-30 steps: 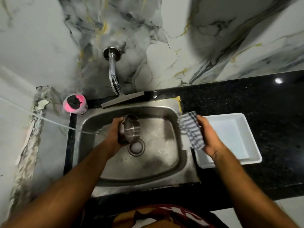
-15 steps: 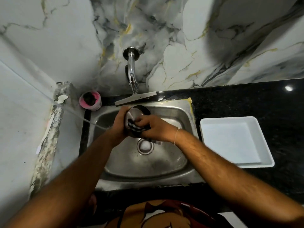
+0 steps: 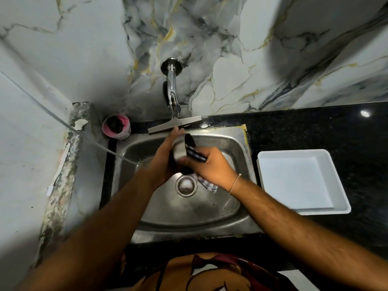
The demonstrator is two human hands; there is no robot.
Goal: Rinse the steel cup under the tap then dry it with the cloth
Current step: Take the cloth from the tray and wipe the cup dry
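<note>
- Black worktop (image 3: 315,131) with a steel sink (image 3: 231,143) under a wall tap (image 3: 172,89).
- Left hand (image 3: 161,158) fingers grip the cup (image 3: 179,151) above the sink.
- Right hand (image 3: 210,164) fingers clutch the striped cloth (image 3: 196,153), pressed to the cup.
- White tray (image 3: 336,175) lies right.

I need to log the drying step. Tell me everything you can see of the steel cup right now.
The steel cup looks like plain brushed metal, a short round cup with a thin rim. It is tipped on its side above the sink, mouth toward the right, just below the tap. The left hand cradles its base and wall; the right hand pushes the striped cloth into its mouth. Its inside is hidden.
</note>
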